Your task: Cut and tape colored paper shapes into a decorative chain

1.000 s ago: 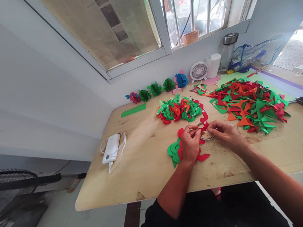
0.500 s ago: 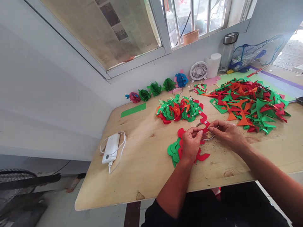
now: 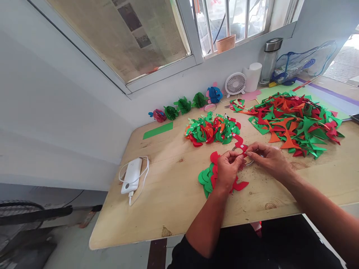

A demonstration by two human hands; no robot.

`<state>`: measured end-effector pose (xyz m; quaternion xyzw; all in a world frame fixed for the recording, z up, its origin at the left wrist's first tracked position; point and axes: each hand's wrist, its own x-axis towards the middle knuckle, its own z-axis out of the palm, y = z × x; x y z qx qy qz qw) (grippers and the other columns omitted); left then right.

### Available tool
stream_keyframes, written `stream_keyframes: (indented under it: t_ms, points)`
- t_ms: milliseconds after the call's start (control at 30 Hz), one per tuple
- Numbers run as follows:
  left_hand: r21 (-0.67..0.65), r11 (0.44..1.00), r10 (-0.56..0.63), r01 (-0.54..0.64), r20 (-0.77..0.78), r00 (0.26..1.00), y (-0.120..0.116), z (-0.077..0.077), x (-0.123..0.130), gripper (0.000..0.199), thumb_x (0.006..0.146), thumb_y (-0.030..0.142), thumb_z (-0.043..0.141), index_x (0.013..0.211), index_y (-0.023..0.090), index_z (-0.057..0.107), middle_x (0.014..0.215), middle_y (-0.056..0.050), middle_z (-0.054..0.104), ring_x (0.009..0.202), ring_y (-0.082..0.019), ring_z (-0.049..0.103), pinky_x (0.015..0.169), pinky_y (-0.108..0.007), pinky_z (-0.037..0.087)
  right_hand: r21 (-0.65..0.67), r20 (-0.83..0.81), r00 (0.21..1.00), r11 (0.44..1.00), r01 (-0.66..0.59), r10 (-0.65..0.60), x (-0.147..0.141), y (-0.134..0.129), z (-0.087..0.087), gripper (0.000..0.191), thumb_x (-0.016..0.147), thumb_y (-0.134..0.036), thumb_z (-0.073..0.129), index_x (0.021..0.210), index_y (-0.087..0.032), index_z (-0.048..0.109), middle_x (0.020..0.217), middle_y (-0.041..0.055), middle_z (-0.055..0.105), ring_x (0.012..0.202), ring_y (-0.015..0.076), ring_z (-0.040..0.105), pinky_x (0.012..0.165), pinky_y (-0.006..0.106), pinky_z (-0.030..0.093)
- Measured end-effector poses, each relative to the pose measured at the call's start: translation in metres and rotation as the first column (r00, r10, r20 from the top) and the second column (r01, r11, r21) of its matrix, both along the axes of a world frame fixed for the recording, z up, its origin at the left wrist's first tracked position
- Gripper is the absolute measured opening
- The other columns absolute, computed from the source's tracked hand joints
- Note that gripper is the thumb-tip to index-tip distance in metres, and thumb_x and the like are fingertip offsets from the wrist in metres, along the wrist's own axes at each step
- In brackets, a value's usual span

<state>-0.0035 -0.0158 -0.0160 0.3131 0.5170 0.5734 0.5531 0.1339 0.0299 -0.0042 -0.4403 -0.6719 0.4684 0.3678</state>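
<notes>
My left hand (image 3: 227, 170) and my right hand (image 3: 266, 158) meet over the front of the wooden table, both with fingers pinched on a red paper piece (image 3: 244, 148) that has small white squares. A thin metal ring (image 3: 249, 162) shows behind and between the fingers. Green paper pieces (image 3: 206, 179) and red ones (image 3: 241, 185) lie under and around my left hand, strung or overlapping in a chain; which, I cannot tell. Just behind my hands sits a bundle of green, red and orange shapes (image 3: 210, 129).
A large heap of paper scraps (image 3: 297, 123) lies to the right. Along the wall stand paper figures (image 3: 183, 105), a small fan (image 3: 235, 84), a white roll (image 3: 253, 77) and a glass bottle (image 3: 269, 63). A white power bank (image 3: 131, 175) with cable lies left; a green strip (image 3: 158, 130) is behind it.
The red paper piece between my hands has shifted slightly to the left and turned a little. My fingertips have drawn closer together on it, covering more of the ring.
</notes>
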Motion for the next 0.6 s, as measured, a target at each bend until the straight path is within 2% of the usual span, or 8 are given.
stream_keyframes:
  t_ms: [100,267,467,533,600]
  points:
    - [0.019,0.999,-0.027,0.028,-0.042,0.999,0.0009,-0.0047,-0.0001,0.025,0.063,0.031,0.074,0.073,0.014,0.059,0.061,0.0,0.061,0.05,-0.008,0.053,0.049,-0.02,0.041,0.006,0.004,1.0,1.0,0.005,-0.005,0.0004,-0.0004,0.0013,0.022,0.077,-0.042,0.059,0.075,-0.021,0.064,0.073,0.0036,0.064,0.069,0.017,0.055,0.061,0.029,0.042]
    - [0.071,0.996,-0.043,0.056,-0.171,0.984,0.002,-0.008,-0.0004,0.019,0.066,0.027,0.07,0.075,0.015,0.058,0.063,0.0,0.06,0.053,-0.008,0.052,0.05,-0.02,0.039,0.01,-0.01,0.999,0.999,0.043,-0.043,0.0024,0.0003,-0.001,0.023,0.078,-0.042,0.06,0.077,-0.02,0.064,0.071,0.0031,0.064,0.064,0.0155,0.054,0.059,0.029,0.04]
    - [0.004,0.999,-0.048,0.051,-0.279,0.959,-0.0007,-0.0063,-0.0016,0.017,0.075,0.03,0.06,0.068,0.014,0.06,0.053,0.0,0.058,0.047,-0.009,0.051,0.047,-0.02,0.038,0.014,-0.044,0.996,0.997,0.082,-0.081,0.0025,0.0002,-0.0003,0.024,0.076,-0.043,0.063,0.075,-0.019,0.065,0.069,0.0023,0.063,0.063,0.0147,0.053,0.058,0.028,0.04]
    - [0.002,1.0,-0.027,0.029,-0.3,0.953,-0.0012,-0.0056,-0.0024,0.019,0.077,0.03,0.057,0.079,0.014,0.065,0.051,0.001,0.057,0.045,-0.008,0.049,0.046,-0.02,0.038,0.002,-0.068,0.994,0.996,0.091,-0.091,0.0026,-0.0001,0.0003,0.025,0.076,-0.044,0.064,0.076,-0.019,0.064,0.069,0.002,0.062,0.062,0.0145,0.053,0.057,0.027,0.04]
    - [0.035,0.999,0.035,-0.025,-0.29,0.956,-0.0011,-0.0044,-0.0033,0.028,0.077,0.028,0.057,0.099,0.014,0.066,0.057,0.0,0.061,0.047,-0.009,0.051,0.048,-0.02,0.041,-0.008,-0.087,0.992,0.996,0.094,-0.094,0.0028,-0.0003,0.0004,0.025,0.075,-0.044,0.064,0.076,-0.019,0.064,0.069,0.0019,0.062,0.063,0.0144,0.053,0.057,0.027,0.04]
